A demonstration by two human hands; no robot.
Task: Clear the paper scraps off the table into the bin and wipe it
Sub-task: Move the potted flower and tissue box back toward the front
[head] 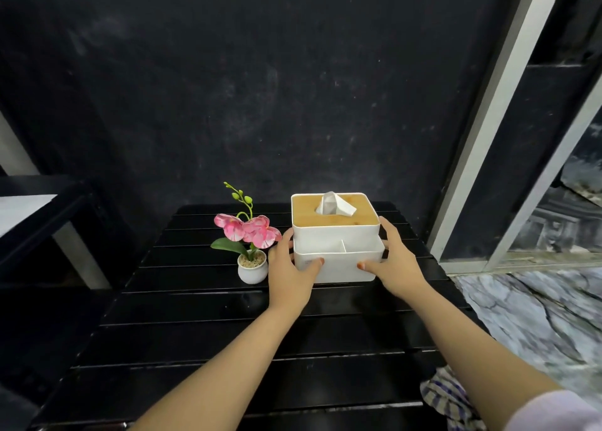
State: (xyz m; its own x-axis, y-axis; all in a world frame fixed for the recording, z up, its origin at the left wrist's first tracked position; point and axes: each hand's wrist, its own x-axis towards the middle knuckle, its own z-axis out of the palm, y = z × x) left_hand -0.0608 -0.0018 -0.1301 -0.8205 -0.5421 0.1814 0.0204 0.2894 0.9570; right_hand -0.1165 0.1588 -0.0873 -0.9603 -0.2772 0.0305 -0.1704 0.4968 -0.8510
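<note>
Home or café corner, slatted black table [202,333], potted orchid [249,235], tissue box [335,231]

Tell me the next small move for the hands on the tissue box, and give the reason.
Probably let go: both hands, left hand and right hand, flank the tissue box, which sits flat on the table beside the flower pot. No scraps show.

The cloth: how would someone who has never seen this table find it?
Start at the black slatted table and follow its near right edge. The cloth is bunched there under the right forearm, the only striped, checked fabric; the tissue box and flower pot stand farther back.
</note>
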